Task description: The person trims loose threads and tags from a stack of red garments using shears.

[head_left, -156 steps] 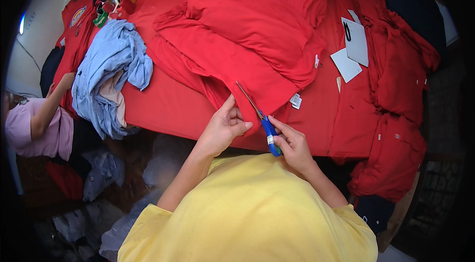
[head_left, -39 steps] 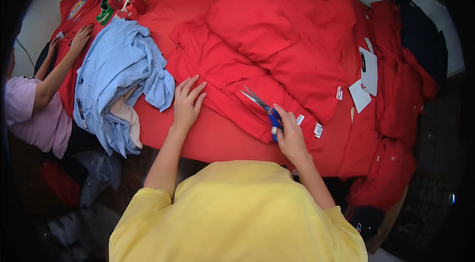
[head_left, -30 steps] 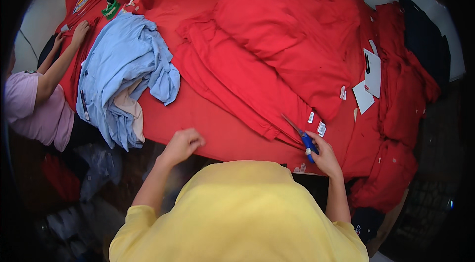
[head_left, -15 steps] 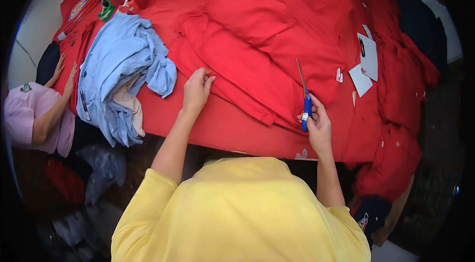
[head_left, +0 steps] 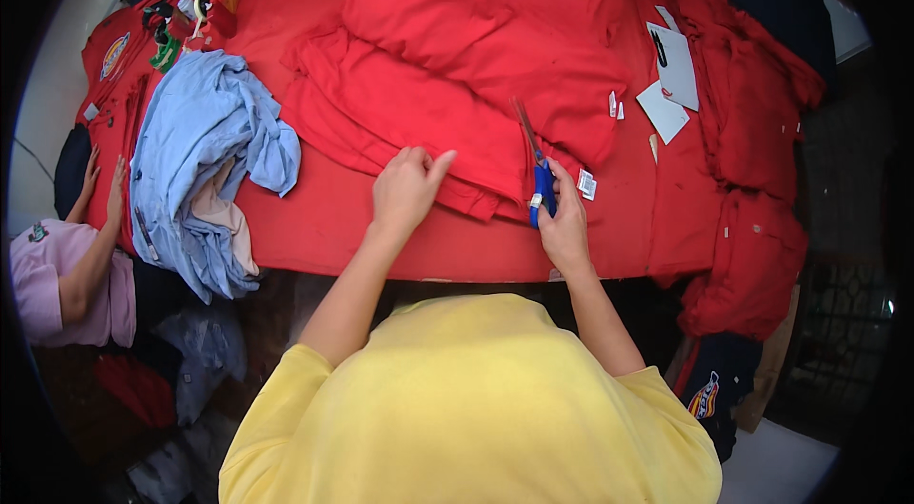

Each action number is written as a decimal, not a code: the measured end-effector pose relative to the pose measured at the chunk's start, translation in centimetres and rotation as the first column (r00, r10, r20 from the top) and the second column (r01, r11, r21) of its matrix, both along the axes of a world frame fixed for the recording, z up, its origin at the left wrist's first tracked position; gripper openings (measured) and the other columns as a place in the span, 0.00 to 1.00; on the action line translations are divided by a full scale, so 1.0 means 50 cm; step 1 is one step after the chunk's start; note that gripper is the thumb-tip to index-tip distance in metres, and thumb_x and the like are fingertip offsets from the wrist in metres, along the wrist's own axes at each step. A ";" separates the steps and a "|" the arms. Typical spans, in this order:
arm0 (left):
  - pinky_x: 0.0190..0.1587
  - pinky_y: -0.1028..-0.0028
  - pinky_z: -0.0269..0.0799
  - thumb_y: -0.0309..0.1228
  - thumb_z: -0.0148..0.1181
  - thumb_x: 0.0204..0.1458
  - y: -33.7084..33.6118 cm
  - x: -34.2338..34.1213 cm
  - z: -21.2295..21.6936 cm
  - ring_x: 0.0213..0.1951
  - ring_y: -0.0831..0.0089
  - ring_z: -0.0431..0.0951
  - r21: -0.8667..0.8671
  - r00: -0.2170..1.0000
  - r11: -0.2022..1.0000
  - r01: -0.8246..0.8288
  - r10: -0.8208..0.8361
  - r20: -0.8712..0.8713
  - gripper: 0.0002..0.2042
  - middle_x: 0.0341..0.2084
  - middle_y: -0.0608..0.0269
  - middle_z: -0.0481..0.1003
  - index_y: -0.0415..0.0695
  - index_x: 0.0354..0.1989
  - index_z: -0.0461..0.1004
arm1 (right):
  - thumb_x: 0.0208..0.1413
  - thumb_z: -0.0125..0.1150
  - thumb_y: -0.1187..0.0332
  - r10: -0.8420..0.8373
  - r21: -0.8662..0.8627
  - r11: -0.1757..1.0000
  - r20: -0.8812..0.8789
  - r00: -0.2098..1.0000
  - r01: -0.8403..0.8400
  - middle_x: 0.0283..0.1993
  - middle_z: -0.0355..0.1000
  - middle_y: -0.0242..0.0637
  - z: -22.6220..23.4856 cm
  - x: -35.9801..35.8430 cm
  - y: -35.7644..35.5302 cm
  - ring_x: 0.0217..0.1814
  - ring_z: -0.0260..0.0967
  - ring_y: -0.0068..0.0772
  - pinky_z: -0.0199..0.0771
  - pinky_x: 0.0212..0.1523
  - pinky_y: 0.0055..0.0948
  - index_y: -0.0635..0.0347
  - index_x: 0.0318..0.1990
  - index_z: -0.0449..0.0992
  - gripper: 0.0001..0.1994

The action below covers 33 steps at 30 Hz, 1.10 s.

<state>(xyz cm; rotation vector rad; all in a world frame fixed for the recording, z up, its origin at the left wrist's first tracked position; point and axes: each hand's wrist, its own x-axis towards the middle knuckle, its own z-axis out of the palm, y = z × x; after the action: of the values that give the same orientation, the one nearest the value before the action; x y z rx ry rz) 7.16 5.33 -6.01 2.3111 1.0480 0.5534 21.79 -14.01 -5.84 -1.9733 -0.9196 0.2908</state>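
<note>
Thumb of my left hand (head_left: 406, 190) now spread wider than before, over folded red fabric (head_left: 419, 99); my right hand (head_left: 567, 226) still grips blue-handled metal scissors (head_left: 543, 192).

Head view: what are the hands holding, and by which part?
The right hand holds the scissors by their blue handles; the left hand holds nothing visible.

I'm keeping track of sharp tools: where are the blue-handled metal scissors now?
In the head view, the blue-handled metal scissors are slightly right of centre, in the right hand, just left of a white rectangular tag.
</note>
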 end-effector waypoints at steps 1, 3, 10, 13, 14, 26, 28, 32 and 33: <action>0.33 0.56 0.69 0.47 0.56 0.54 -0.002 0.016 -0.010 0.32 0.51 0.75 0.096 1.000 0.995 -0.002 0.004 -0.012 0.21 0.25 0.51 0.73 0.38 0.24 0.71 | 0.51 0.54 0.79 0.005 0.015 1.000 -0.036 0.999 -0.004 0.58 0.64 0.50 0.013 -0.002 -0.004 0.60 0.63 0.49 0.61 0.60 0.38 0.63 0.61 0.61 0.26; 0.33 0.57 0.70 0.45 0.56 0.54 0.005 0.011 -0.022 0.30 0.52 0.75 0.074 1.000 0.997 -0.008 0.008 -0.001 0.19 0.24 0.51 0.74 0.39 0.24 0.71 | 0.52 0.53 0.80 -0.005 0.035 0.999 -0.084 0.996 0.008 0.58 0.65 0.49 0.033 0.006 -0.024 0.58 0.64 0.47 0.63 0.58 0.37 0.65 0.61 0.59 0.26; 0.32 0.65 0.71 0.42 0.56 0.57 0.056 -0.020 0.045 0.23 0.66 0.77 -0.500 0.993 0.866 0.017 -0.075 -0.096 0.18 0.16 0.58 0.72 0.41 0.22 0.70 | 0.55 0.51 0.82 -0.122 0.062 0.982 -0.513 0.850 0.178 0.45 0.66 0.38 -0.048 0.044 -0.157 0.49 0.67 0.27 0.68 0.49 0.24 0.64 0.62 0.58 0.26; 0.50 0.66 0.71 0.47 0.53 0.59 0.110 0.013 0.062 0.39 0.67 0.77 -0.681 0.694 0.536 0.499 0.223 0.685 0.17 0.33 0.59 0.76 0.43 0.33 0.71 | 0.55 0.50 0.83 0.030 0.205 0.973 -0.563 0.826 0.104 0.43 0.62 0.35 -0.019 0.045 -0.166 0.50 0.66 0.22 0.67 0.48 0.20 0.65 0.64 0.56 0.27; 0.51 0.65 0.69 0.48 0.53 0.59 0.101 0.016 0.053 0.43 0.66 0.75 -0.746 0.688 0.456 0.485 0.328 0.647 0.18 0.38 0.58 0.74 0.43 0.38 0.70 | 0.55 0.50 0.83 0.072 0.236 0.968 -0.574 0.816 0.080 0.44 0.62 0.36 -0.001 0.043 -0.164 0.50 0.66 0.23 0.67 0.48 0.20 0.65 0.64 0.56 0.27; 0.42 0.74 0.73 0.28 0.56 0.57 -0.153 0.104 0.009 0.35 0.78 0.75 -0.858 0.746 0.239 0.456 0.423 0.514 0.08 0.34 0.69 0.75 0.43 0.43 0.71 | 0.54 0.58 0.78 0.306 0.168 0.952 -0.571 0.762 -0.257 0.41 0.67 0.38 0.063 0.050 -0.187 0.41 0.70 0.24 0.74 0.41 0.24 0.65 0.64 0.59 0.28; 0.42 0.75 0.72 0.28 0.56 0.57 -0.156 0.110 0.030 0.35 0.78 0.75 -0.889 0.760 0.184 0.420 0.463 0.455 0.07 0.35 0.67 0.76 0.43 0.43 0.72 | 0.53 0.60 0.76 0.309 0.074 0.949 -0.424 0.851 -0.308 0.40 0.68 0.39 0.059 0.049 -0.185 0.40 0.71 0.24 0.74 0.40 0.23 0.64 0.63 0.60 0.28; 0.41 0.75 0.72 0.25 0.52 0.58 -0.155 0.115 0.027 0.36 0.78 0.76 -0.837 0.684 0.282 0.469 0.484 0.546 0.05 0.37 0.63 0.77 0.40 0.41 0.73 | 0.52 0.62 0.73 0.366 -0.158 0.913 -0.097 0.926 -0.377 0.36 0.68 0.41 0.074 0.060 -0.165 0.35 0.71 0.29 0.73 0.36 0.28 0.64 0.62 0.62 0.29; 0.41 0.75 0.72 0.24 0.52 0.58 -0.159 0.118 0.031 0.36 0.77 0.76 -0.820 0.661 0.310 0.481 0.486 0.571 0.06 0.37 0.63 0.77 0.39 0.41 0.73 | 0.52 0.61 0.73 0.368 -0.155 0.914 -0.076 0.927 -0.375 0.36 0.67 0.42 0.071 0.062 -0.165 0.34 0.71 0.31 0.73 0.36 0.29 0.64 0.62 0.62 0.29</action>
<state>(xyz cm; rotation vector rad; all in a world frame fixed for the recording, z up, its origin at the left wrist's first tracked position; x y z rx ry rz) 13.07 -2.63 -4.47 0.7461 0.5950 0.5649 24.88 -22.28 -2.28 -1.9211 -1.2771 0.6456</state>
